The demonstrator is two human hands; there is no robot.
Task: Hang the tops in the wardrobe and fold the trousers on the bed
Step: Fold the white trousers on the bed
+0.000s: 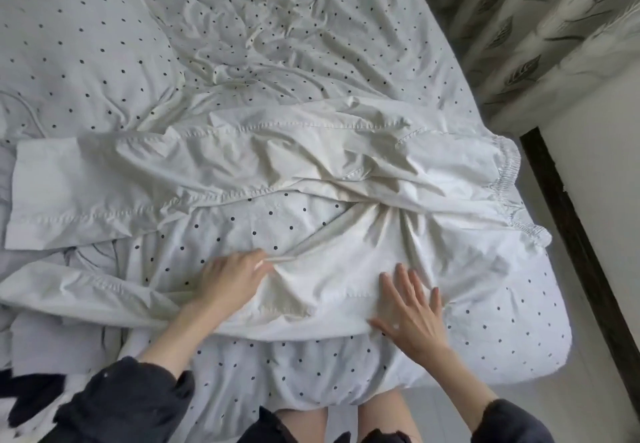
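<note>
The white trousers (263, 179) lay spread sideways across the bed (104, 44), waistband (509, 179) toward the right edge and the leg cuffs beyond the left hand. The left hand (232, 278) pinched a fold of the near leg's inner seam between thumb and curled fingers. The right hand (414, 311) pressed flat on the seat area, fingers straight and spread, gripping nothing. Beyond both hands the far leg lay extended and creased; the near leg trailed away past the left wrist, rumpled and not aligned with the far leg. Judged from this layout, folding was at the flattening stage: no fold had been completed, and the legs remained to be stacked and doubled over. No tops or wardrobe were visible, so the hanging step could not be assessed.
</note>
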